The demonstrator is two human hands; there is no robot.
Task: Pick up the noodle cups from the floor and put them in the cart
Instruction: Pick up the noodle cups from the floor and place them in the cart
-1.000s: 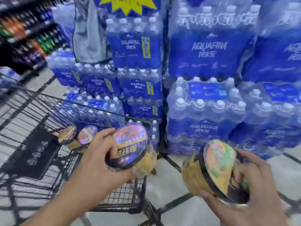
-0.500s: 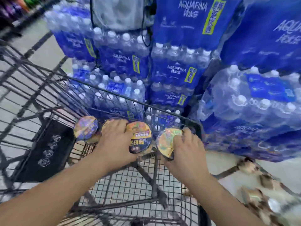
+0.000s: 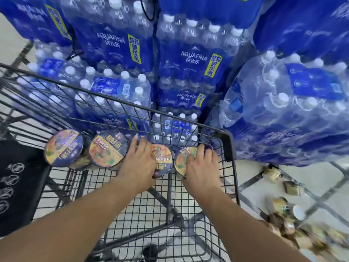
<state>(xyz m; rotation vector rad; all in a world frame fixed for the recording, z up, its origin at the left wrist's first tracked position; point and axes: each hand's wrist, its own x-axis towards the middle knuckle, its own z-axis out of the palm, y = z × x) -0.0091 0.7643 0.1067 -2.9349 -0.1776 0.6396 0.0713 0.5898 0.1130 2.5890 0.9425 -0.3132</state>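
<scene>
Noodle cups sit in a row along the far end of the cart (image 3: 229,148), lids tilted toward the camera: two already parked at about 10 o'clock (image 3: 63,147) (image 3: 108,149), and two more in the middle. The left hand (image 3: 137,163) curls around one cup (image 3: 162,160) from its left side, and the right hand (image 3: 202,168) wraps over the rim of another (image 3: 182,160). More cups (image 3: 279,205) lie blurred on the floor at 4 o'clock. They look light and thin-walled, with film lids that would likely dent, so a grip around the stiffer rim, squeezed gently, seems safest. Water bottle packs (image 3: 188,59) crowd in behind.
</scene>
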